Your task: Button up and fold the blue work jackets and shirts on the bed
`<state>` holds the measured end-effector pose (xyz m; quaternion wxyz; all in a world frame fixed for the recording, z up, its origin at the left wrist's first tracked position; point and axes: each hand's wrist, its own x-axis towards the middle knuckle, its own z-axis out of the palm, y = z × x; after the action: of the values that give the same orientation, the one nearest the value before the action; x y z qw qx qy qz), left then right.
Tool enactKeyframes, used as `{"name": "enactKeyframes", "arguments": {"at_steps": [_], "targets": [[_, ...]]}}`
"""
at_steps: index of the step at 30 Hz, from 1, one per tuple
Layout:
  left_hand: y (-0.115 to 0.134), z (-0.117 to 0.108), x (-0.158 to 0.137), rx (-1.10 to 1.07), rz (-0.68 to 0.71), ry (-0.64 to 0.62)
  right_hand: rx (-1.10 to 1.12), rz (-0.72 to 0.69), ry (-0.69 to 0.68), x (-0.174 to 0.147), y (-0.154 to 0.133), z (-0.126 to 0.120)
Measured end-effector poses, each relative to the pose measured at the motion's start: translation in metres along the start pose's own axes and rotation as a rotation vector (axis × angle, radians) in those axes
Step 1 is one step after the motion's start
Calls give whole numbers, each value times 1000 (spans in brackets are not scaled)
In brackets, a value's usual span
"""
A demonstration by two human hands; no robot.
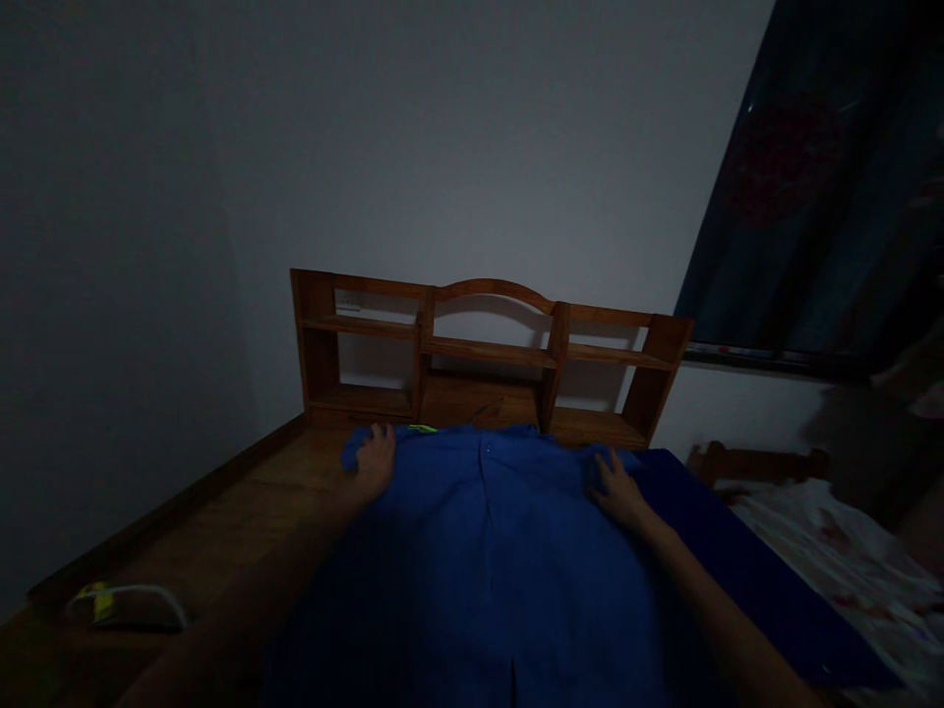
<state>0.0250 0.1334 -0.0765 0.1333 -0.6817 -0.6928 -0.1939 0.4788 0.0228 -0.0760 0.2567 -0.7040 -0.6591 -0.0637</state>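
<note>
The left hand (pixel 376 459) rests on one upper corner of a blue garment (pixel 508 531), fingers loosely bent; I can't tell from here whether they pinch the cloth. The right hand (pixel 618 489) lies by the opposite corner, thumb and fingers spread fairly wide, touching the fabric. It's one garment, spread between the two hands and down toward the person's body, softly creased, with a seam running down its middle. I count one button (pixel 488 447) near the top edge, between the hands, and one yellow-green strip (pixel 423 428) just beside the left hand. Beyond both hands stands one wooden shelf unit (pixel 491 349) in three sections. Right of the right hand lies one dark blue panel (pixel 737 560).
</note>
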Motion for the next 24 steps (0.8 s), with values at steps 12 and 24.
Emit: {"name": "enactKeyframes", "arguments": {"at_steps": [12, 24], "targets": [[102, 12, -138, -808, 532, -370, 560, -323, -229, -131, -135, 24], [25, 11, -95, -499, 596, -243, 252, -205, -107, -93, -55, -16]]}}
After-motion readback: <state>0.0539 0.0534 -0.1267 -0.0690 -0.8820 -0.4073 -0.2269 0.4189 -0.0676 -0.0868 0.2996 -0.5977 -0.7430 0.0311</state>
